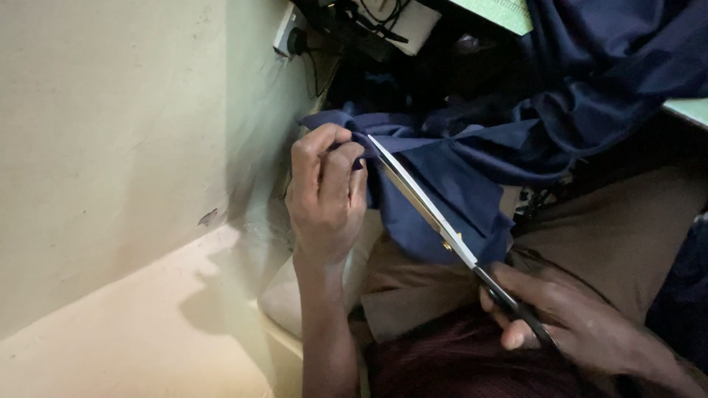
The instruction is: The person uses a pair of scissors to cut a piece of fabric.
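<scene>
My left hand [324,195] pinches the edge of a dark blue cloth [472,166] and holds it taut near the wall. My right hand [571,317] grips the black handles of a pair of large scissors [424,203]. The long silver blades run up and to the left along the cloth's edge, and their tip ends just beside my left fingers. The cloth drapes down from a pale green table edge [686,110] at the upper right onto my lap.
A cream wall [110,147] fills the left side, with a white wall socket and plug [289,33] near the top. Dark cables and a white object [398,22] sit above the cloth. Brown trousers [619,236] cover my lap.
</scene>
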